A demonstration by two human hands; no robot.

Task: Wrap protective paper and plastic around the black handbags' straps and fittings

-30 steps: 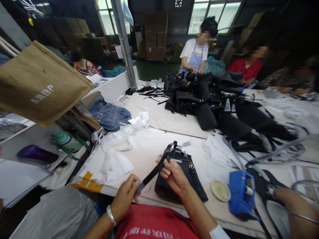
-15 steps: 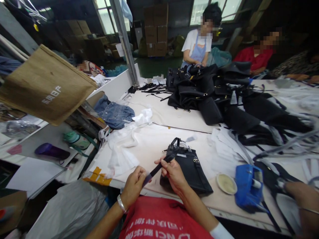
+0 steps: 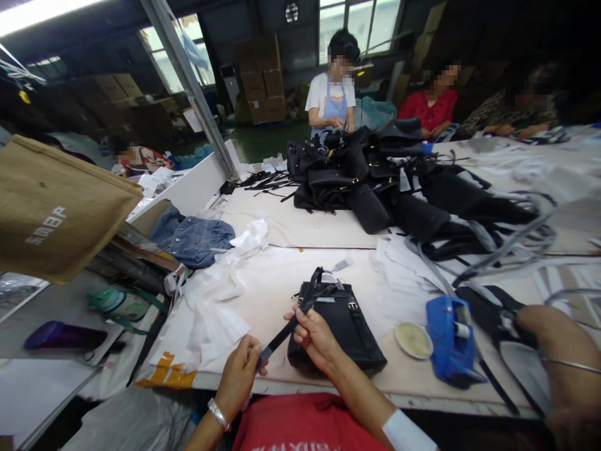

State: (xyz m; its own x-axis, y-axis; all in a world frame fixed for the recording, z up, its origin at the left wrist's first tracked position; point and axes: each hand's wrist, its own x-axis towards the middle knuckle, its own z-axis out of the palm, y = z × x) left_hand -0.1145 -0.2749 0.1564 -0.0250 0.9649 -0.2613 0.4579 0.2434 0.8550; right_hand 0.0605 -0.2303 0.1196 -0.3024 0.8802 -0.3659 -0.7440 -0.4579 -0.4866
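A black strap (image 3: 280, 336) runs slantwise between my hands at the table's front edge. My left hand (image 3: 244, 366) is closed on its lower end, where a greyish piece shows. Higher up, my right hand (image 3: 313, 335) pinches the same strap between thumb and fingers. Behind and beside my right hand, a black bag (image 3: 350, 332) with a gold buckle lies on the white table (image 3: 282, 269). The strap's upper part overlaps the bag's handle, so I cannot tell whether they are joined.
To the right are a round dish (image 3: 414, 340), a blue tape dispenser (image 3: 451, 341) and another person's arm (image 3: 563, 338). Black bags (image 3: 366, 181) are heaped at the back. White sheeting (image 3: 220, 313) and a denim garment (image 3: 195, 238) lie left. Several people sit or stand beyond.
The view has shifted, with the table scene now further left. Both hands keep hold of the strap in nearly the same pose. The other person's arm at the right reaches further into view.
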